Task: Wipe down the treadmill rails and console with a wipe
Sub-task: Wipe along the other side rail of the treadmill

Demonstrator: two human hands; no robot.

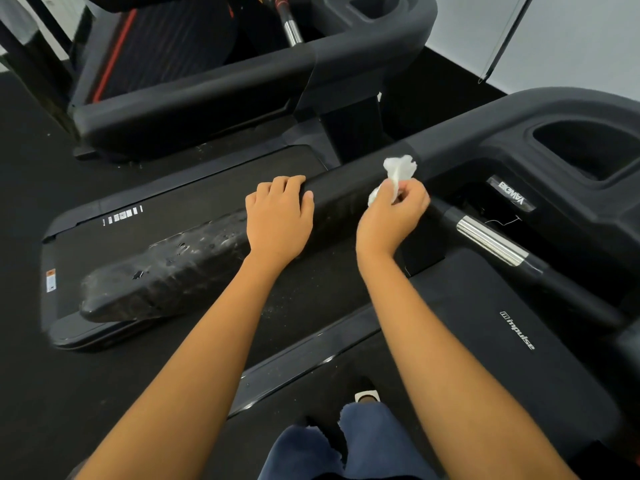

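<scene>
Treadmill rail, a long padded black handrail [194, 258] with a scuffed, wet-looking surface, runs in the head view from lower left up toward the upper right, where it joins the dark moulded plastic console [519, 133] with its recessed cup pocket. The crumpled white wipe [398, 171] is pinched between thumb and curled fingers of the right hand [393, 211], just over the rail near the console end, part of it sticking up free. The left hand [278, 216] lies flat on the rail beside it, fingers together and draped over the top, gripping nothing.

Since the rail's long axis stretches away to the left of the wipe, the coming stroke likely has to follow that line. The left hand sits directly in that path, so it probably needs to lift or slide ahead. The console lies closer to the right hand, up and to the right.
</scene>
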